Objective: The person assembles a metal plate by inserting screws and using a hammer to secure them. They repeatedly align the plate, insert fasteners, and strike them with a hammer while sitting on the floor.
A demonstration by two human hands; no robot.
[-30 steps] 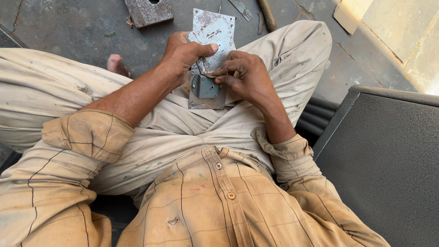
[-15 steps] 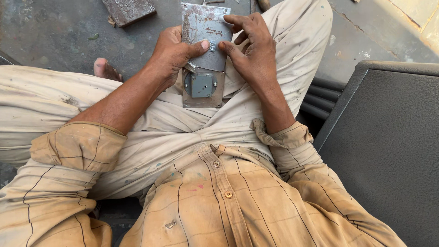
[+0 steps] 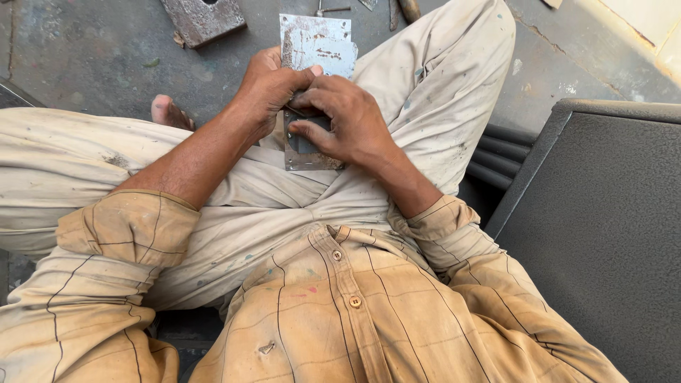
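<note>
- The grey concrete floor point(image 3: 92, 64), stained and scuffed, fills the top of the head view; the person sits on it with both legs folded outward.
- A dark grey textured panel with a rounded raised rim point(image 3: 603, 234) takes up the right side, just beside the person's right knee.
- The pale beige, paint-flecked trousers point(image 3: 440, 92) spread across the middle, and a tan checked button shirt point(image 3: 340, 312) covers the bottom, its sleeves rolled back above the wrists.
- A rusty square block of metal with a hole in it point(image 3: 202, 18) lies on the floor at the top left, well apart from the hands.
- The thin, grey, scratched rectangular metal plate point(image 3: 319, 50) is held above the lap between both hands, its upper part standing clear of the fingers and a smaller dark piece fixed on its lower half.
- The left hand point(image 3: 266, 89) is curled around the plate's left edge, thumb pressed across its face.
- The right hand point(image 3: 347, 120) is bent over the plate's lower half, fingers drawn together and pinching at the dark piece; what lies under them cannot be told.
- A bare foot point(image 3: 169, 112) shows on the floor left of the left forearm.
- Small metal bits and a wooden handle point(image 3: 408, 8) lie at the top edge.
</note>
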